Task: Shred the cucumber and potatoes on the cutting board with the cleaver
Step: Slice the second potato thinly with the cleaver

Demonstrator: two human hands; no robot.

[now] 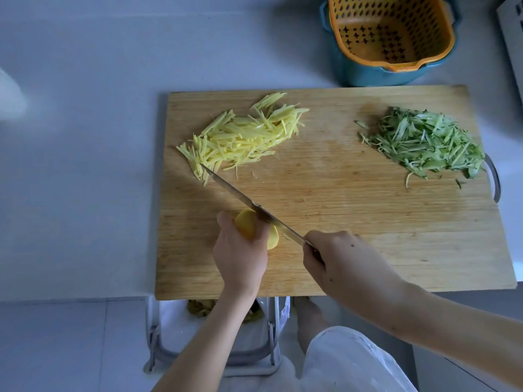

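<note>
- Our wooden cutting board [353, 222] lies on the pale counter [85, 137].
- An orange strainer basket [390, 29] nests in its blue tub behind the board.
- Cucumber shreds [424, 145] are heaped far right, potato shreds [243, 137] far left.
- Our right hand [339, 264] wraps tightly round the cleaver [254, 207] handle.
- Our left hand [240, 250] curls its fingers over the peeled potato [249, 224], blade against it.

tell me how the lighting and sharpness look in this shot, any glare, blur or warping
Head view: dim, bluish, even light with soft shadows under the hands; a blown-out white glare patch at the left edge; wide-angle bowing bends the rectangular wooden cutting board; pale yellow potato shreds and green cucumber shreds look fairly sharp, the forearms near the bottom softer.
</note>
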